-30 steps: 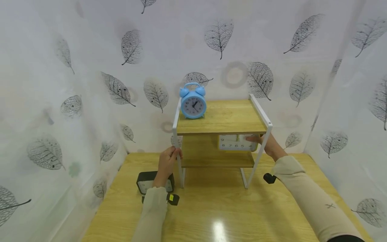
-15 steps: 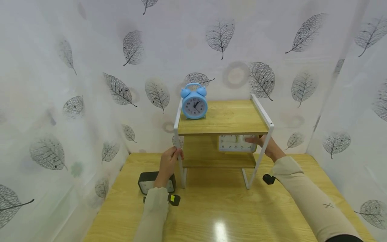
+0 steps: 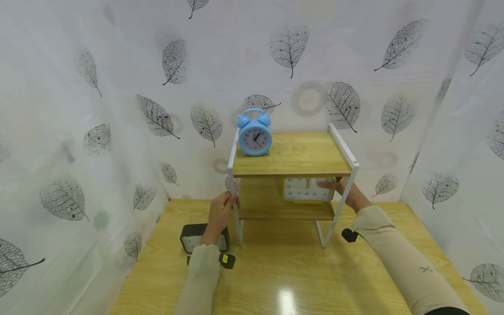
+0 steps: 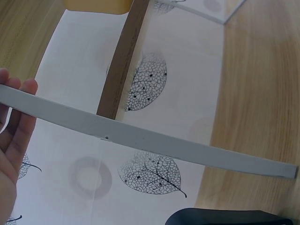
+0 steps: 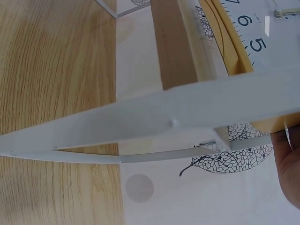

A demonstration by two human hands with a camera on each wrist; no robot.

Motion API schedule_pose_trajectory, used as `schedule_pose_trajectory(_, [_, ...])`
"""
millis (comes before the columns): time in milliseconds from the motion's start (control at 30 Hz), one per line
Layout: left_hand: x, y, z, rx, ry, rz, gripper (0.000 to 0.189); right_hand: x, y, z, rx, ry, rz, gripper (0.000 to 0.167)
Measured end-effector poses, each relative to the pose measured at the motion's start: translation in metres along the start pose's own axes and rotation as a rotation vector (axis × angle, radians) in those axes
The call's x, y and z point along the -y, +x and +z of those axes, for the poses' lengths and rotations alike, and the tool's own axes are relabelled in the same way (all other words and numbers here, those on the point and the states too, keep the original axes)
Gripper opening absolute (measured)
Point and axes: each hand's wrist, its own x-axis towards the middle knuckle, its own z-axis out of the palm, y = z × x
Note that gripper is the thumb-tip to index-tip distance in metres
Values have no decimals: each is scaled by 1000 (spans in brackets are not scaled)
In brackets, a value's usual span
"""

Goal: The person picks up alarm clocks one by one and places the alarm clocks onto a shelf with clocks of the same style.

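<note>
My left hand (image 3: 218, 214) grips the white metal side post (image 3: 232, 192) of a two-tier wooden shelf, fingers (image 4: 26, 96) around the bar in the left wrist view. Reaching past the right post, my right hand (image 3: 343, 189) holds a yellow-framed rectangular clock (image 3: 299, 192) by its right end, thumb across the white face. The clock stands upright between the tiers, its base close over the lower board (image 3: 275, 213). In the right wrist view the clock's face (image 5: 267, 42) shows behind the shelf's post, which partly hides it.
A light blue twin-bell alarm clock (image 3: 255, 139) stands on the left of the top board (image 3: 303, 153). On the table (image 3: 315, 280), a dark box-shaped clock (image 3: 193, 238) sits left of the shelf, partly behind my left wrist. Leaf-patterned sheeting (image 3: 220, 65) hangs close behind.
The yellow clock has come down a little between the tiers in my right hand, and its lower frame and base now show. My left hand stays on the post.
</note>
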Motion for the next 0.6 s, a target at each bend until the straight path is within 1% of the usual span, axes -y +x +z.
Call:
schedule_pose_trajectory(100, [0, 0, 0, -1, -1, 1, 26, 1, -1, 1, -8, 13, 17, 63])
schedule_pose_trajectory(233, [1, 0, 0, -3, 7, 6, 26, 9, -4, 3, -11, 28, 42, 63])
schedule_pose_trajectory(433, [1, 0, 0, -2, 8, 11, 26, 18, -8, 6, -9, 25, 54, 61])
schedule_pose_trajectory(533, [1, 0, 0, -2, 5, 5, 26, 18, -8, 6, -10, 35, 70, 60])
schedule_pose_trajectory(600, [1, 0, 0, 0, 3, 7, 26, 11, -6, 4, -7, 50, 77, 60])
